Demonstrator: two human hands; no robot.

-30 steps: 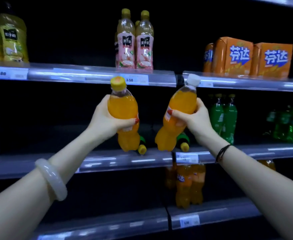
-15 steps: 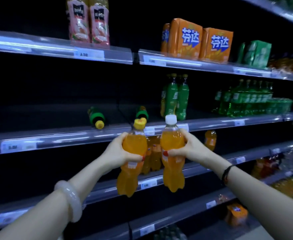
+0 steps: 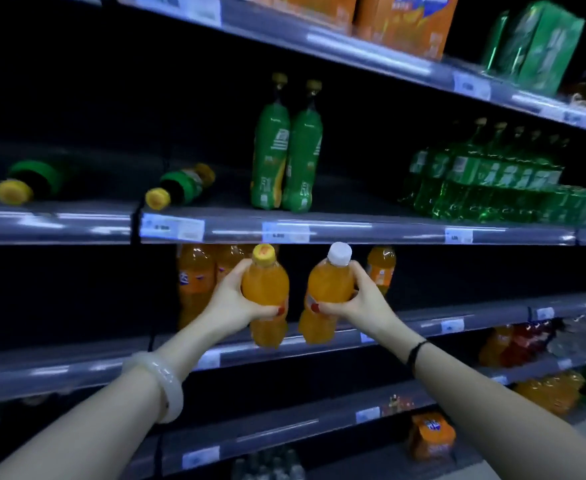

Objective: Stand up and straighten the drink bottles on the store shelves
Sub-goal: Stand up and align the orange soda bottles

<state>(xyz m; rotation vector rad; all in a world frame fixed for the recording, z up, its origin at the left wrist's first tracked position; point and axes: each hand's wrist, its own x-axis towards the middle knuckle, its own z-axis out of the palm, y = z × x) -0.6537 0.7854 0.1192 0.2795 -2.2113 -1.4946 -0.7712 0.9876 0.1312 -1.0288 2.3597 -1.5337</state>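
Dim, motion-blurred (worst at the edges), glare on shelf rails (image 3: pixel 354 233).

Nothing legible — digits on the price tags (image 3: pixel 172 227) along the shelf rail (image 3: pixel 354 233) blurred, blue logo on the orange carton (image 3: pixel 406 29) smeared, labels on the green bottles (image 3: pixel 286 147) unreadable.
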